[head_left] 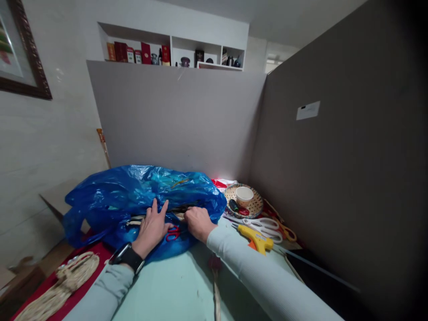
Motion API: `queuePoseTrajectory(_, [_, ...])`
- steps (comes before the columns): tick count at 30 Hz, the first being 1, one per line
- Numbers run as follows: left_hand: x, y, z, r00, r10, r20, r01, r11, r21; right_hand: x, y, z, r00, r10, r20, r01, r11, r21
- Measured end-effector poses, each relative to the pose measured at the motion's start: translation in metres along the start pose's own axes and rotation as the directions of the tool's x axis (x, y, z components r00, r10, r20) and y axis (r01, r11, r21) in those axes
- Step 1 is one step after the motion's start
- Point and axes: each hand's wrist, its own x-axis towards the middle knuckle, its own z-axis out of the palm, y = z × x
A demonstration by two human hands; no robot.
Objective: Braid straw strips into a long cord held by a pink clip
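Biggest thing in front of me is the grey partition board (174, 120), wrapping from 12 o'clock round to 3 o'clock and boxing in the desk. Right below it sits the blue plastic bag (133, 191), a big crinkly lump running from about 10 to 12 o'clock, its near edge hanging over the mint-green mat (174, 285) that covers the table in front of me. Down at 8 o'clock there's a coil of straw rope (67, 281) lying on a red cloth (96, 254). My left hand (152, 227) is flat on the bag's near side, fingers spread and pointing up toward 12, with my black watch (129, 256) on that wrist. My right hand (199, 223) is just beside it at 1 o'clock, knuckles up and fingers curled into a fold of the bag. The tips are hidden, so I can't tell if they're pinching anything. Over at 2 o'clock is a little woven basket (256, 207) near the bag's right end, and just nearer than that are a yellow glue gun (257, 238) and white-handled scissors (267, 225) side by side. Inside the basket there's a white cup (244, 195) and a dark thread spool (233, 205). Smallest bit: red scissor handles (173, 232) show between my two hands, right against the blue plastic.
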Motion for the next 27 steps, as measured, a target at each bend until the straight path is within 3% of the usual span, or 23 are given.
queuePoseTrajectory(4, [0.007,-0.004,0.010,1.000,0.008,-0.007,-0.009,1.000,-0.005,-0.008,0.003,0.000,0.999,-0.041,-0.016,0.041,0.999,0.002])
queuePoseTrajectory(8, [0.012,-0.007,0.013,1.000,0.002,-0.019,-0.003,1.000,-0.026,-0.025,0.019,-0.011,0.992,-0.007,-0.127,0.011,1.000,0.026])
queuePoseTrajectory(13, [0.008,-0.007,0.010,0.999,-0.010,-0.041,0.007,0.996,-0.089,-0.058,0.046,-0.039,0.940,0.140,-0.310,-0.091,0.982,0.167])
queuePoseTrajectory(17, [0.001,-0.008,0.003,0.997,-0.025,-0.069,0.010,0.977,-0.211,-0.099,0.060,-0.054,0.903,0.243,-0.355,-0.097,0.919,0.382])
queuePoseTrajectory(18, [0.000,-0.007,0.000,0.996,-0.032,-0.078,0.012,0.967,-0.253,-0.110,0.061,-0.054,0.903,0.266,-0.337,-0.067,0.863,0.500])
queuePoseTrajectory(19, [-0.002,-0.006,-0.005,0.995,-0.043,-0.088,0.015,0.954,-0.299,-0.120,0.060,-0.053,0.914,0.296,-0.279,-0.009,0.700,0.714])
queuePoseTrajectory(20, [-0.004,-0.002,-0.010,0.993,-0.057,-0.100,0.019,0.938,-0.347,-0.130,0.059,-0.049,0.926,0.323,-0.197,0.023,0.472,0.881])
queuePoseTrajectory(22, [-0.011,0.010,-0.023,0.990,-0.074,-0.116,0.014,0.892,-0.451,-0.144,0.053,-0.040,0.939,0.341,-0.029,0.004,0.073,0.997])
queuePoseTrajectory(23, [-0.016,0.019,-0.031,0.991,-0.070,-0.115,0.002,0.862,-0.508,-0.149,0.048,-0.035,0.941,0.339,0.024,-0.008,-0.048,0.999])
queuePoseTrajectory(25, [-0.029,0.041,-0.049,0.997,-0.008,-0.073,-0.041,0.770,-0.637,-0.156,0.038,-0.027,0.943,0.324,0.070,-0.018,-0.162,0.987])
queuePoseTrajectory(27, [-0.045,0.065,-0.065,0.995,0.101,0.019,-0.049,0.626,-0.778,-0.159,0.030,-0.024,0.948,0.312,0.067,-0.014,-0.168,0.986])
